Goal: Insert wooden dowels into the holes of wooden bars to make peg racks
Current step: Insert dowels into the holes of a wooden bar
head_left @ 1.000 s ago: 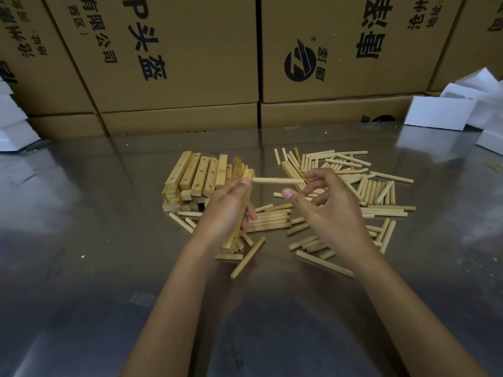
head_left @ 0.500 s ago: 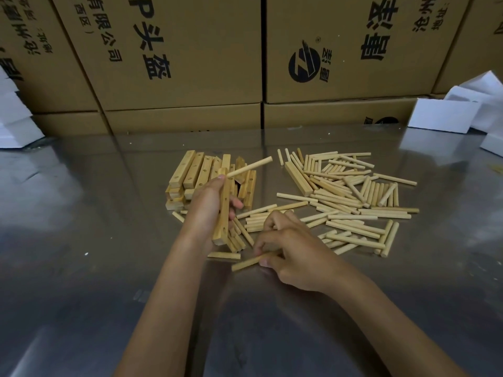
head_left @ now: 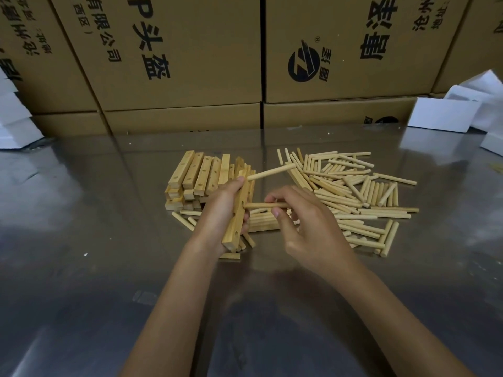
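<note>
The left hand (head_left: pixel 221 210) grips a wooden bar (head_left: pixel 238 213) around its middle, holding it tilted above the desk (head_left: pixel 81 240) with its near end lowest. Round holes show along the bar's right face. 1 dowel (head_left: pixel 270 172) already sits in the hole at the far end and sticks out to the right and slightly upward. The right hand (head_left: pixel 307 229) pinches a second dowel (head_left: pixel 265 205) between thumb and fingertips, holding it level with its left tip touching the bar at a hole near the middle; whether the tip is inside the hole cannot be told.

Beyond the left hand lies a stack of bars (head_left: pixel 201 178), side by side with their drilled faces up. To the right of both hands a loose pile of dowels (head_left: pixel 353 191) spreads over the desk, and a few more dowels lie under and between the hands.

Along the far edge of the desk stand cardboard boxes (head_left: pixel 177 63) printed with large black Chinese characters, turned sideways or upside down in this view. A round black logo (head_left: pixel 303 63) with a "Z" shape and a small ® mark sits on the right box. White boxes (head_left: pixel 441 115) rest at the far right, and others at the far left (head_left: pixel 13 118).
</note>
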